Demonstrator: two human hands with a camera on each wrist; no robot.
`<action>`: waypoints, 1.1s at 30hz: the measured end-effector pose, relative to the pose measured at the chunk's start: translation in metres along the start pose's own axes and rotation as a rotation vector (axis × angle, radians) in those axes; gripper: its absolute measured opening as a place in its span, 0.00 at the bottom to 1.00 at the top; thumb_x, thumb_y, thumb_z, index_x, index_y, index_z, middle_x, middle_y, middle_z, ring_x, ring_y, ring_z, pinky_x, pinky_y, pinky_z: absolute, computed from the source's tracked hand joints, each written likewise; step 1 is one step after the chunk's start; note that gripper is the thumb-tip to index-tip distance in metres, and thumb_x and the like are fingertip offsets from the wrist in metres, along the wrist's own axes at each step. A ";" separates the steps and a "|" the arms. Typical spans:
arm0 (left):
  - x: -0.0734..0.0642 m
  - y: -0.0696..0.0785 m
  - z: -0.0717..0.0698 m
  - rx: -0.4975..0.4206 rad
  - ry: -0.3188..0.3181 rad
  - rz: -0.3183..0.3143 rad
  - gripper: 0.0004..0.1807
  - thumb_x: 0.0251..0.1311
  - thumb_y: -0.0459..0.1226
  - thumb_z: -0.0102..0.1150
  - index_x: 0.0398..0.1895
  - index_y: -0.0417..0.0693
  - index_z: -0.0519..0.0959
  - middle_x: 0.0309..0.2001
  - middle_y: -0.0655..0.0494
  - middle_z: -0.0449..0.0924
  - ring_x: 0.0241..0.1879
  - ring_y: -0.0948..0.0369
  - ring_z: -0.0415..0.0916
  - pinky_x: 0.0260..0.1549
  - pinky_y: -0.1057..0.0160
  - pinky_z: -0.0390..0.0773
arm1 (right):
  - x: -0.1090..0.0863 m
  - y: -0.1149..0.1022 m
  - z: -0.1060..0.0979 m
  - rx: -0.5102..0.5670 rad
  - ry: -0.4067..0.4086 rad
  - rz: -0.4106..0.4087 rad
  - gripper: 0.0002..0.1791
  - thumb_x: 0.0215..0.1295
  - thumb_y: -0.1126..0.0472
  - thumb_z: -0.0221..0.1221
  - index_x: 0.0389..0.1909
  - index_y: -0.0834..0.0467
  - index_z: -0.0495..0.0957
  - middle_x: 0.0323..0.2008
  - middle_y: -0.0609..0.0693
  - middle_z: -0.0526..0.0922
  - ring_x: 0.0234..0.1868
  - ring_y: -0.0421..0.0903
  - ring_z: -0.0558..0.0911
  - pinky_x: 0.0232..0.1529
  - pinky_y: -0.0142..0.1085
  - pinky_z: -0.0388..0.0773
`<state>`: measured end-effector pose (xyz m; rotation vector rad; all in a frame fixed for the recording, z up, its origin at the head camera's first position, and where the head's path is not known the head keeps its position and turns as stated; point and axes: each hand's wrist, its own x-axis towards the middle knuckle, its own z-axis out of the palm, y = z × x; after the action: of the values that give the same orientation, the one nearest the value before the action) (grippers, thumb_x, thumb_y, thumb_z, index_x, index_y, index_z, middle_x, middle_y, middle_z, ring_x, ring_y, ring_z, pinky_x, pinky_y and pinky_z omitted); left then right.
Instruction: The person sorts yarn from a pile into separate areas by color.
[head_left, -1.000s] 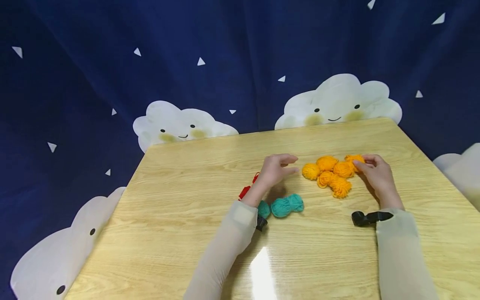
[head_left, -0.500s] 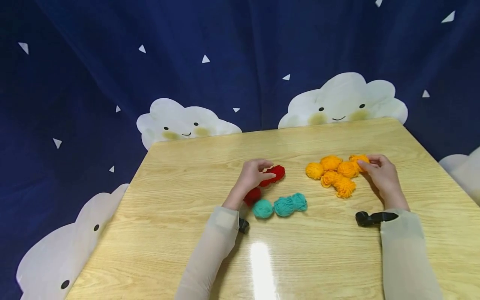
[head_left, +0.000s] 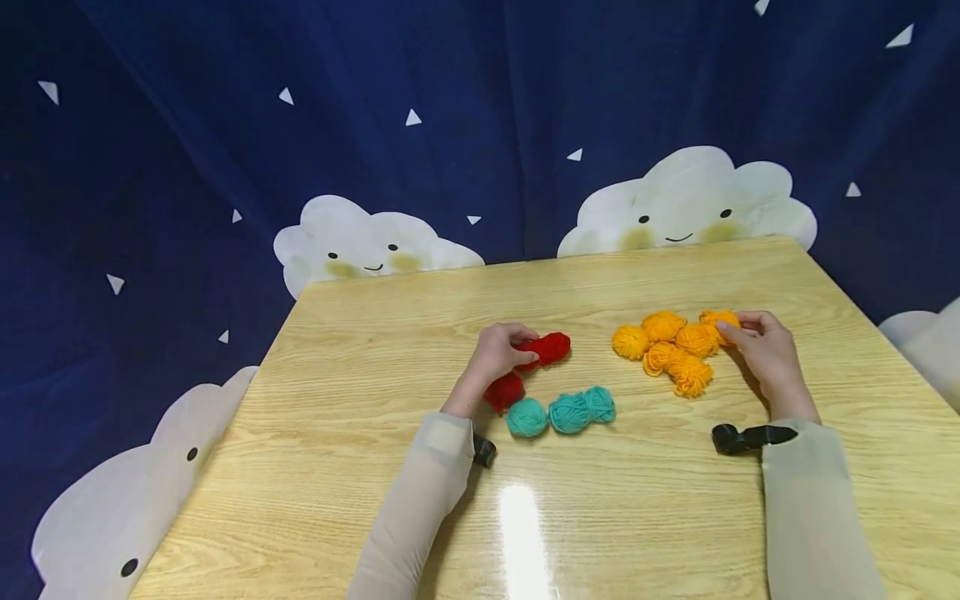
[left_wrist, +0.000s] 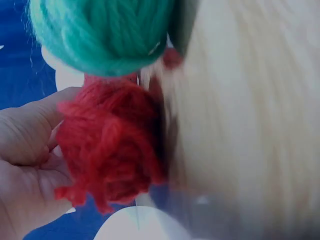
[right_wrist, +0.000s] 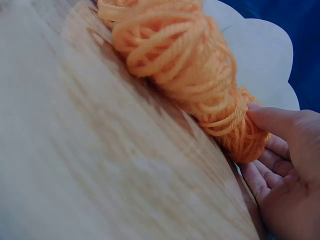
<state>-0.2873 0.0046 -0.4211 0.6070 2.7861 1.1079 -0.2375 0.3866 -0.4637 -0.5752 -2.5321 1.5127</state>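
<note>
In the head view my left hand (head_left: 497, 352) grips the left end of a red skein of yarn (head_left: 553, 347), thumb in front and fingers behind. Just below it lies a second red ball of yarn (head_left: 505, 392), which hides part of the hand in the left wrist view. My right hand (head_left: 767, 352) pinches the rightmost orange ball of yarn (head_left: 721, 323) at its end. The right wrist view shows the thumb (right_wrist: 275, 119) on top of that yarn and the fingers curled beneath. Several more orange balls (head_left: 663, 327) bunch together beside it.
A round teal ball (head_left: 527, 417) and a teal skein (head_left: 570, 413) lie in a row in front of the red yarn. Everything rests on a wooden table (head_left: 360, 367). A dark blue curtain (head_left: 450, 75) with white clouds hangs behind the far edge.
My left hand has moved left and down, away from the orange group, and has taken hold of the red skein. The right hand stays at the orange yarn. The view has shifted slightly.
</note>
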 end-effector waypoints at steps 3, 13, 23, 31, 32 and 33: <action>0.001 -0.001 -0.001 -0.043 0.013 -0.011 0.15 0.54 0.31 0.69 0.47 0.44 0.85 0.46 0.48 0.87 0.49 0.54 0.84 0.48 0.63 0.82 | 0.000 -0.001 0.000 -0.001 0.003 0.002 0.38 0.68 0.39 0.52 0.67 0.63 0.61 0.49 0.43 0.69 0.47 0.41 0.69 0.34 0.19 0.68; 0.003 0.004 -0.010 -0.233 0.142 0.014 0.16 0.55 0.27 0.67 0.48 0.42 0.84 0.48 0.46 0.86 0.50 0.52 0.84 0.51 0.61 0.82 | 0.001 -0.001 -0.001 0.004 0.005 -0.004 0.37 0.68 0.39 0.53 0.66 0.63 0.62 0.47 0.42 0.68 0.42 0.35 0.69 0.33 0.17 0.70; 0.001 -0.011 -0.023 -0.217 0.199 -0.016 0.15 0.55 0.28 0.67 0.48 0.42 0.84 0.48 0.46 0.87 0.49 0.53 0.84 0.51 0.61 0.82 | 0.001 0.001 0.000 0.007 -0.006 -0.003 0.37 0.68 0.39 0.54 0.66 0.63 0.62 0.45 0.40 0.68 0.40 0.33 0.68 0.33 0.18 0.71; -0.007 -0.029 -0.040 -0.213 0.252 -0.054 0.16 0.54 0.28 0.68 0.47 0.42 0.84 0.47 0.45 0.87 0.48 0.52 0.84 0.50 0.59 0.83 | 0.004 0.002 -0.001 -0.019 -0.001 0.020 0.39 0.68 0.38 0.53 0.67 0.63 0.61 0.49 0.43 0.69 0.47 0.41 0.69 0.36 0.21 0.69; -0.008 -0.032 -0.042 -0.211 0.261 -0.059 0.16 0.54 0.28 0.68 0.47 0.42 0.84 0.47 0.45 0.87 0.48 0.52 0.84 0.50 0.58 0.83 | 0.004 0.002 -0.001 -0.020 -0.001 0.021 0.39 0.68 0.38 0.53 0.68 0.63 0.61 0.49 0.43 0.69 0.47 0.42 0.69 0.36 0.22 0.69; -0.009 -0.035 -0.045 -0.214 0.270 -0.066 0.16 0.54 0.28 0.68 0.47 0.42 0.84 0.47 0.45 0.87 0.48 0.52 0.84 0.49 0.58 0.83 | 0.004 0.002 -0.001 -0.019 -0.001 0.022 0.39 0.68 0.38 0.53 0.68 0.63 0.61 0.49 0.43 0.69 0.47 0.41 0.69 0.36 0.22 0.68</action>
<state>-0.3003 -0.0502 -0.4123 0.3637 2.8195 1.5520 -0.2404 0.3899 -0.4657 -0.6067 -2.5521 1.4980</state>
